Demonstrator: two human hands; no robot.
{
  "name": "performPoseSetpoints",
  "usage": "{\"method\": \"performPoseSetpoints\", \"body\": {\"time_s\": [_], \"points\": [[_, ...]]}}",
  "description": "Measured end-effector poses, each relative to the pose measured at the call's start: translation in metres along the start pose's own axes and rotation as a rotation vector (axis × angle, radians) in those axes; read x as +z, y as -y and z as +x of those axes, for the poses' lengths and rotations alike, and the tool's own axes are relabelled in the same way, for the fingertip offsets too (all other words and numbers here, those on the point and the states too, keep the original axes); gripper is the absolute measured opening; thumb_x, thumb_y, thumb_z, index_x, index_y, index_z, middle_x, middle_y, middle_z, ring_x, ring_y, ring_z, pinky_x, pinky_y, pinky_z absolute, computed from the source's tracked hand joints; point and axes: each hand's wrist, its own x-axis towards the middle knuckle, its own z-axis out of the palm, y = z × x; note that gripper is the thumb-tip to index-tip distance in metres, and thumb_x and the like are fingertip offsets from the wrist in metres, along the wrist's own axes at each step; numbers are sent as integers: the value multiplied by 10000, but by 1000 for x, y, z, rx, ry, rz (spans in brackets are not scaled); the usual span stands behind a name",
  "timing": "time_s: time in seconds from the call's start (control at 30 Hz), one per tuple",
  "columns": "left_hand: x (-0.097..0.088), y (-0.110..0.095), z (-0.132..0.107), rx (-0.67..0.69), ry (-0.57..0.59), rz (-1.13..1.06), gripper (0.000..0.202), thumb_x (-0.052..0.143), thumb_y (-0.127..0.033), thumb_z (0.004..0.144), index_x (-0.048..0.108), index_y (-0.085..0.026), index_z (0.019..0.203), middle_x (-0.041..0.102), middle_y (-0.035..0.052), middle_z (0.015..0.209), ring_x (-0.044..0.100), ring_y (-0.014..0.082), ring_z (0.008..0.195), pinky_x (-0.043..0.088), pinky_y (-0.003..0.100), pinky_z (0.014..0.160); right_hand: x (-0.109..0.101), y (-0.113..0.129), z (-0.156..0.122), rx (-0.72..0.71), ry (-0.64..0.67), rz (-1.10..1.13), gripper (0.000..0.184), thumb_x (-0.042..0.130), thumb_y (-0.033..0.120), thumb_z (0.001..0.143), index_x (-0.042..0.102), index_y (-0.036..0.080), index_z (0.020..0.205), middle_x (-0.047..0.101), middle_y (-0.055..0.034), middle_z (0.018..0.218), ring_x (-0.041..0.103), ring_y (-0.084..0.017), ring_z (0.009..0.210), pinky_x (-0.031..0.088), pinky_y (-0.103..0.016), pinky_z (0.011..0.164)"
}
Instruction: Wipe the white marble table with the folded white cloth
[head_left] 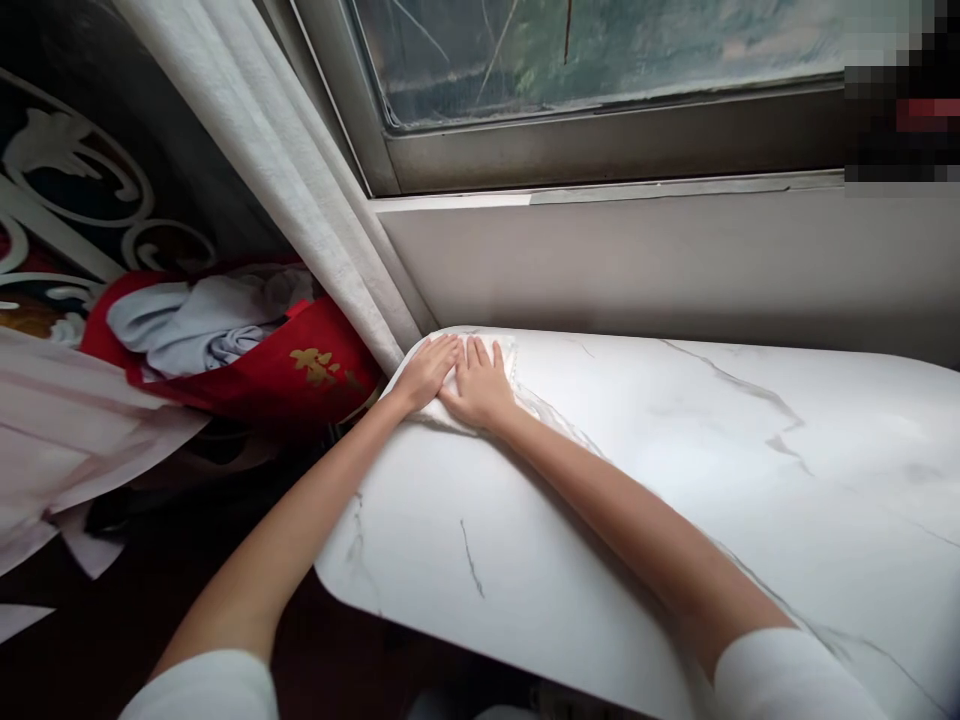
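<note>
A white cloth (450,415) lies flat near the far left corner of a white marble-patterned table (600,480). My left hand (427,372) rests flat on its left part, fingers stretched forward by the table's edge. Just to the right, my right hand (481,385) presses on the same cloth with its fingers spread. The two hands touch or nearly touch at the fingers and thumb. Both palms hide much of the cloth; a strip shows below them and another right of my right hand.
A pale curtain (300,180) hangs close to the table's far left corner. Beyond the table stand a light wall (637,265) and a framed window (600,60). At left, a red bag (262,385) holds grey-blue clothing (202,325), near pink fabric (75,420).
</note>
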Motion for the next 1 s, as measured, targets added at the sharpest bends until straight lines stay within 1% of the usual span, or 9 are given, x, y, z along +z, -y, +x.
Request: {"method": "performPoseSetpoints", "body": {"time_s": [0.17, 0.3, 0.37, 0.43, 0.5, 0.57, 0.73, 0.87, 1.0], "points": [[-16, -24, -106, 21, -1, 65, 546, 169, -367, 952, 372, -114, 1391, 381, 97, 1453, 286, 182, 1364, 192, 410, 1137, -14, 56, -75, -135, 34, 93, 762, 292, 481, 913, 231, -90, 1412, 224, -266, 1481, 102, -356, 1395, -23, -558, 1112], [-21, -52, -187, 28, -46, 137, 508, 197, -316, 971, 252, -166, 1454, 333, 68, 1482, 255, 190, 1377, 202, 431, 1138, -32, 81, -132, -315, 124, 220, 719, 280, 468, 928, 260, -63, 1412, 220, -245, 1488, 56, -348, 1400, -13, -585, 1112], [-21, -62, -208, 32, -69, 165, 509, 215, -294, 971, 198, -205, 1472, 313, 45, 1493, 255, 189, 1378, 210, 429, 1137, -39, 84, -148, -358, 141, 284, 727, 291, 475, 926, 246, -59, 1418, 206, -245, 1492, 30, -340, 1402, 1, -579, 1118], [-19, -66, -212, 21, -76, 178, 506, 208, -283, 971, 197, -220, 1473, 331, 36, 1485, 276, 185, 1370, 223, 428, 1134, -41, 82, -152, -353, 166, 330, 743, 316, 473, 920, 217, -63, 1424, 183, -248, 1496, 26, -330, 1403, 17, -555, 1128], [-16, -64, -198, 2, -62, 180, 500, 179, -286, 972, 251, -197, 1459, 368, 46, 1464, 297, 183, 1361, 230, 430, 1130, -39, 76, -143, -291, 185, 348, 718, 316, 427, 923, 199, -71, 1426, 178, -246, 1498, 46, -315, 1405, 31, -525, 1137], [-11, -57, -170, -19, -47, 180, 512, 147, -295, 970, 315, -151, 1432, 392, 69, 1448, 299, 181, 1359, 225, 429, 1130, -33, 65, -123, -207, 175, 333, 655, 274, 360, 935, 206, -69, 1426, 199, -231, 1498, 82, -293, 1406, 35, -496, 1143], [8, -48, -60, -95, -9, 200, 520, 147, -285, 960, 378, -109, 1391, 384, 76, 1450, 273, 160, 1368, 177, 391, 1137, -18, 5, -54, -67, 68, 165, 606, 209, 304, 937, 214, -41, 1436, 211, -193, 1509, 122, -261, 1406, 48, -446, 1143], [30, -62, 23, -105, 8, 217, 490, 176, -262, 969, 402, -113, 1377, 372, 70, 1459, 268, 168, 1371, 147, 378, 1137, -21, -59, -15, 55, 43, 11, 594, 254, 274, 918, 256, -31, 1428, 242, -191, 1502, 164, -257, 1399, 78, -404, 1137], [47, -86, 63, -78, -3, 207, 488, 170, -277, 984, 385, -113, 1389, 379, 81, 1455, 280, 184, 1366, 142, 397, 1137, -31, -102, -10, 105, 23, -66, 582, 240, 267, 920, 260, -4, 1435, 245, -170, 1507, 180, -234, 1397, 97, -392, 1130]]}}
